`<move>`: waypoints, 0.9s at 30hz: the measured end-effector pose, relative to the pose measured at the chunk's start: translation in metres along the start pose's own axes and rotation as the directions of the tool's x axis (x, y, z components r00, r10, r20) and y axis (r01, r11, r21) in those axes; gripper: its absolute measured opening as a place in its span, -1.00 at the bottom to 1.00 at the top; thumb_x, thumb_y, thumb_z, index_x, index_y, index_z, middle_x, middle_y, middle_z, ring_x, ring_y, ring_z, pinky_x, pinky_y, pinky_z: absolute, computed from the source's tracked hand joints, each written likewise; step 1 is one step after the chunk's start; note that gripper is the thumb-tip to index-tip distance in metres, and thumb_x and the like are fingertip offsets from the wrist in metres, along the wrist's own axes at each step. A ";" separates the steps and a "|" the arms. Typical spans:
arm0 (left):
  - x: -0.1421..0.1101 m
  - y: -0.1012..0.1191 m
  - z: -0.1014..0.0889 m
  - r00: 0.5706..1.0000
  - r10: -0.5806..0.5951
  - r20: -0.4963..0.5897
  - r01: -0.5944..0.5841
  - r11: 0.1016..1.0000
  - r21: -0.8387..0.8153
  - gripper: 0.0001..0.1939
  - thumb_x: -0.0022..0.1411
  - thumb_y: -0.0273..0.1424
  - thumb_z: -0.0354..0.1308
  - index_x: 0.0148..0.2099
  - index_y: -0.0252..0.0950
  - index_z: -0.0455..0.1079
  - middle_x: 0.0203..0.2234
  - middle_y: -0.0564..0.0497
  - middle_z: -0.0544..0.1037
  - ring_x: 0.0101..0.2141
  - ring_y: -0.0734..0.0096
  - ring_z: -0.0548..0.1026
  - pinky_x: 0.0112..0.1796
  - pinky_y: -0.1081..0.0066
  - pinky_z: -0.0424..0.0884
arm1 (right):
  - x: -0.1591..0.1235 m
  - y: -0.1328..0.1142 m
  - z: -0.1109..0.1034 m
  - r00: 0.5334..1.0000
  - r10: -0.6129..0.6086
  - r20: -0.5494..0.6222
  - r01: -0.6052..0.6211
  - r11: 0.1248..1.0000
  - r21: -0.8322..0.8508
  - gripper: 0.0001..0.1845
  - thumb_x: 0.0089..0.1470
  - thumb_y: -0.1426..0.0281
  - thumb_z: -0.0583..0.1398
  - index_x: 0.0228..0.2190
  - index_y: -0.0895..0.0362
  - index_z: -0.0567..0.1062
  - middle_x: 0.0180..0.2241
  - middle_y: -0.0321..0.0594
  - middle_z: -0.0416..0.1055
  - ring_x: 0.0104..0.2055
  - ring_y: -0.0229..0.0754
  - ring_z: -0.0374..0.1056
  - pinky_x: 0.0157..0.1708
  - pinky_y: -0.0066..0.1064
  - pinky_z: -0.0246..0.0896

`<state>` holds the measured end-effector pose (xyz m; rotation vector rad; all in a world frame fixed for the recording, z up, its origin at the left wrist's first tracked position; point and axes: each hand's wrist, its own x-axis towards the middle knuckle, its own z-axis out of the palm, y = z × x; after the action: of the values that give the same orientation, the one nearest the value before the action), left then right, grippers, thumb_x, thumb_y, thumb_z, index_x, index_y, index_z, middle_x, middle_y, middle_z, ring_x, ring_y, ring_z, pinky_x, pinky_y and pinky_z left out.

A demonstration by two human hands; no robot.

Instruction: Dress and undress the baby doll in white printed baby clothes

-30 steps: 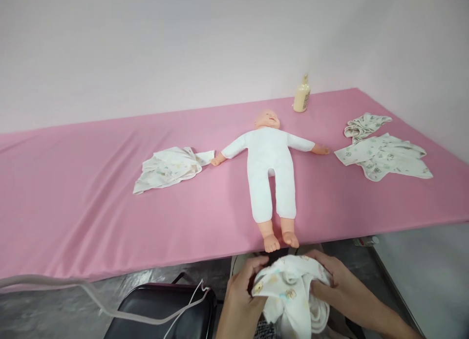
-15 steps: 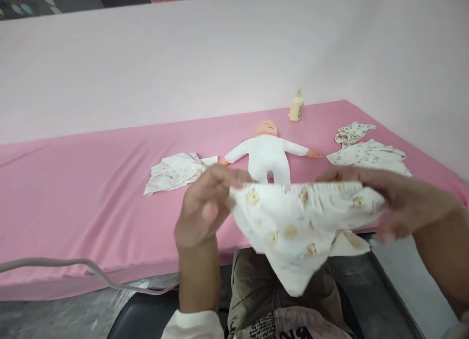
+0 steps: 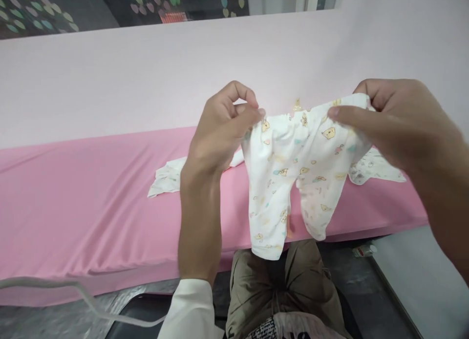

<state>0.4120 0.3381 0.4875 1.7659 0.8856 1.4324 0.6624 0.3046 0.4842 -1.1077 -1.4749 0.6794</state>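
White baby pants [image 3: 282,168] printed with small animals hang in the air, the waistband up and both legs dangling. My left hand [image 3: 223,129] pinches the left end of the waistband between thumb and fingers. At the other end, my right hand [image 3: 395,119] grips the waistband with its thumb across the front. The pants hide most of the doll lying behind them; only a bit of its white sleeve [image 3: 237,158] shows. A crumpled white garment [image 3: 166,178] lies partly behind my left wrist.
A pink sheet [image 3: 91,197] covers the long bed against a pale wall. Another printed garment [image 3: 381,168] lies at the right. A pump bottle's top [image 3: 297,104] peeks over the waistband. A grey cable [image 3: 88,300] crosses the lower left, by a black chair [image 3: 142,314].
Both hands have risen, lifting the pants higher. The folded, bunched cloth now hangs open with two separate legs, and it covers the doll that was visible before.
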 end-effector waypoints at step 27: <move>-0.071 -0.041 0.070 0.956 -0.267 0.119 0.288 0.929 -0.230 -0.65 0.12 -0.17 0.33 -0.09 -0.25 0.54 -0.21 -0.07 0.62 -0.21 0.11 0.60 -0.24 0.21 0.57 | 0.028 0.048 0.003 0.933 0.016 -0.359 0.068 0.974 0.218 -0.48 0.01 0.32 0.35 -0.08 -0.08 0.22 -0.07 -0.18 0.35 -0.06 -0.06 0.37 -0.04 -0.09 0.35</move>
<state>0.4662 0.2937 0.4057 1.4421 0.8360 1.2151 0.6735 0.3496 0.4530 -0.9723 -1.0681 0.5744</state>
